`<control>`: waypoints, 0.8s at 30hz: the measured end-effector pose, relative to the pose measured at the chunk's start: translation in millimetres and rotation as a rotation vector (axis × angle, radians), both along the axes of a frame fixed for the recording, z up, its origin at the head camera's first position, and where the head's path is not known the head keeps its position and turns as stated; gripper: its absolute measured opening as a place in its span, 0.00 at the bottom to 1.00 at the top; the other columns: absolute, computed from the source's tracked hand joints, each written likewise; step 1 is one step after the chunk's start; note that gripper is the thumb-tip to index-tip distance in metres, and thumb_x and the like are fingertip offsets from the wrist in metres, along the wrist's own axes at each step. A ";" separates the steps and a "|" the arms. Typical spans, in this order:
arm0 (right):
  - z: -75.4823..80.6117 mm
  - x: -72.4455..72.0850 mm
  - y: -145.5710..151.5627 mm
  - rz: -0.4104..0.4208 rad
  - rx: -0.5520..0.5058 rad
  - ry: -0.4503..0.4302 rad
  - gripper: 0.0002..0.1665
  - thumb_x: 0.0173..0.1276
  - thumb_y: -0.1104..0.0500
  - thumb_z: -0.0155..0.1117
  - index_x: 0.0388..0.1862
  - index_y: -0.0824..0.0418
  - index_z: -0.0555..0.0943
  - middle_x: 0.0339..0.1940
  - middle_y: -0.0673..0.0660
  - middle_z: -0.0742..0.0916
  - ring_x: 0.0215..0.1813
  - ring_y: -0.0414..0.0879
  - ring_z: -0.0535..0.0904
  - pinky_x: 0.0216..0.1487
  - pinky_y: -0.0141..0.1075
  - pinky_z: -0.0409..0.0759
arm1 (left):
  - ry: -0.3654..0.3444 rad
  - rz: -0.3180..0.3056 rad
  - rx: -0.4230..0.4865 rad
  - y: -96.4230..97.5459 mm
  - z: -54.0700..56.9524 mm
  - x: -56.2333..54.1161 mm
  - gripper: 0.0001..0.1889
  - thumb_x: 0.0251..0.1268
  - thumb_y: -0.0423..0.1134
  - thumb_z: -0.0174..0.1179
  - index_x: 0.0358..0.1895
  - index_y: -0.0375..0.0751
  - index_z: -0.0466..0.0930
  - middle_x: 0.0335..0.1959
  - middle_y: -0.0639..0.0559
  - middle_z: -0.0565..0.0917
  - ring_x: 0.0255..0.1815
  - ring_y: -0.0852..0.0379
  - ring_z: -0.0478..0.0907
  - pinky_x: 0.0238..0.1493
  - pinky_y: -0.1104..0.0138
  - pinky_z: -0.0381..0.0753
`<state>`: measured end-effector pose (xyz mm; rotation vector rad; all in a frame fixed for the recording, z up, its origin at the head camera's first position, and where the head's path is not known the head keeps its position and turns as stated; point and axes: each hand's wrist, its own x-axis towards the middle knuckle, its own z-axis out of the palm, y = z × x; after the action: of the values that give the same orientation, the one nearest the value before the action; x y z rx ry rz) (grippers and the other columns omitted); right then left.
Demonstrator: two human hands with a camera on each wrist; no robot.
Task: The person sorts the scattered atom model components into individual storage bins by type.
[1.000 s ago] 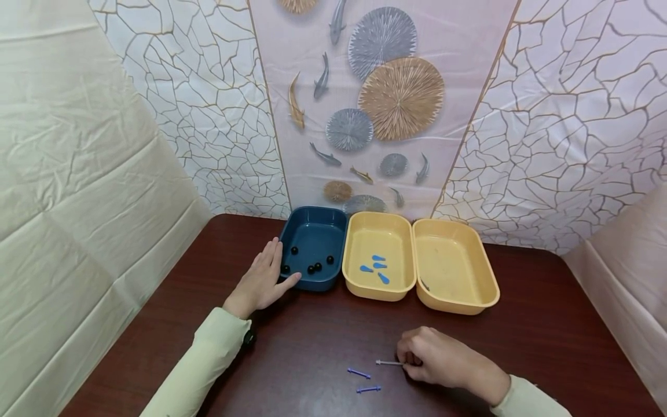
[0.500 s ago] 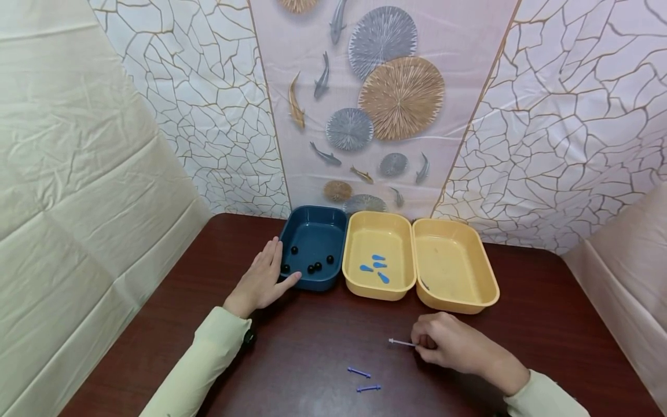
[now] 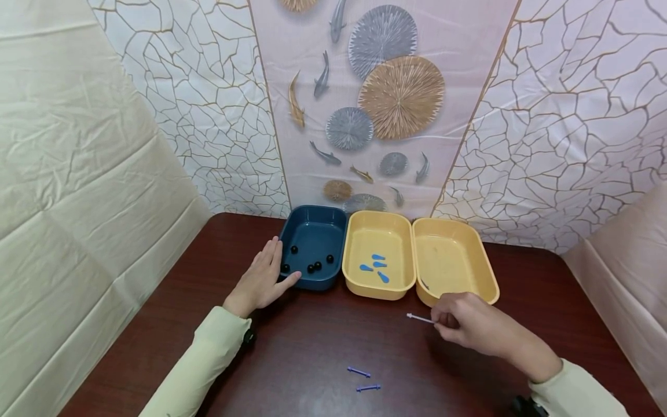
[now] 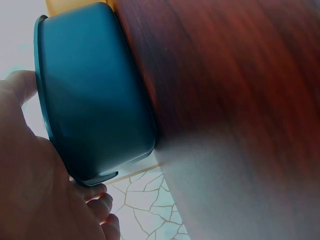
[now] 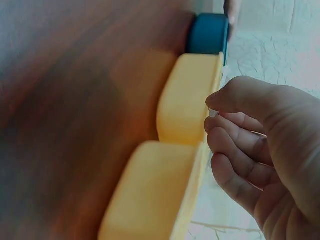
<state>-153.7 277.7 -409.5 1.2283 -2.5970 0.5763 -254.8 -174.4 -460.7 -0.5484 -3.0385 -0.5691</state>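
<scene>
My right hand [image 3: 479, 330] pinches a thin pale rod with knobbed ends [image 3: 421, 318] between thumb and fingers, just in front of the right yellow bin [image 3: 453, 255]. In the right wrist view only a small end of the rod [image 5: 213, 113] shows at the fingertips. My left hand [image 3: 260, 281] rests at the near left corner of the dark blue bin [image 3: 318, 237], fingers straight along its side and thumb over the rim. Two purple rods of the same shape, one [image 3: 359, 372] behind the other [image 3: 368, 387], lie on the table nearer the front.
Several black balls [image 3: 330, 259] lie in the blue bin. The middle yellow bin [image 3: 377, 237] holds several blue drop-shaped pieces [image 3: 383, 277]. A small thin dark piece [image 3: 425, 285] lies inside the right yellow bin. All three bins stand side by side near the patterned back wall.
My right hand has moved away from the two purple rods, back and to the right toward the right yellow bin, carrying the pale rod. The left hand has stayed put.
</scene>
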 end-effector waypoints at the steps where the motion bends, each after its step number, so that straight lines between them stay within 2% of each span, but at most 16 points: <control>1: 3.0 -1.1 2.1 -0.004 -0.002 -0.003 0.19 0.54 0.70 0.78 0.29 0.47 0.81 0.25 0.35 0.78 0.29 0.25 0.71 0.29 0.17 0.70 | -0.003 0.002 -0.002 0.1 0.1 -0.2 0.53 0.78 0.68 0.48 0.86 0.30 0.41 0.89 0.36 0.42 0.90 0.36 0.41 0.87 0.41 0.48; 7: 19.9 -8.4 14.7 -0.048 0.018 0.011 0.19 0.54 0.72 0.77 0.29 0.47 0.82 0.27 0.36 0.80 0.31 0.26 0.74 0.28 0.25 0.78 | 0.003 0.001 0.000 -0.3 0.0 -0.7 0.52 0.78 0.67 0.48 0.86 0.30 0.41 0.89 0.36 0.42 0.90 0.36 0.41 0.87 0.41 0.48; 11: 27.0 -14.6 22.6 -0.096 0.037 0.040 0.20 0.52 0.73 0.76 0.27 0.46 0.82 0.27 0.34 0.80 0.31 0.27 0.75 0.29 0.27 0.79 | 0.001 0.002 0.004 0.1 0.4 -0.5 0.52 0.78 0.67 0.49 0.86 0.30 0.41 0.89 0.36 0.42 0.90 0.36 0.41 0.87 0.41 0.48; 18: 31.9 -28.4 38.4 -0.214 0.081 0.027 0.16 0.53 0.70 0.78 0.28 0.50 0.84 0.27 0.36 0.82 0.30 0.28 0.77 0.30 0.29 0.81 | -0.003 0.000 0.008 0.7 -1.1 -0.1 0.53 0.78 0.68 0.49 0.86 0.30 0.40 0.89 0.36 0.42 0.90 0.36 0.41 0.87 0.41 0.48; 24: 31.8 -42.4 50.6 -0.270 0.110 0.011 0.10 0.54 0.69 0.78 0.30 0.57 0.86 0.27 0.41 0.85 0.29 0.34 0.80 0.30 0.31 0.82 | -0.006 0.000 0.013 0.1 -1.4 0.2 0.53 0.78 0.67 0.49 0.86 0.30 0.40 0.89 0.36 0.42 0.90 0.35 0.41 0.87 0.40 0.47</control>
<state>-196.1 328.3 -377.7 0.8819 -2.7529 0.3778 -254.6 -174.3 -462.1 -0.5466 -3.0379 -0.5905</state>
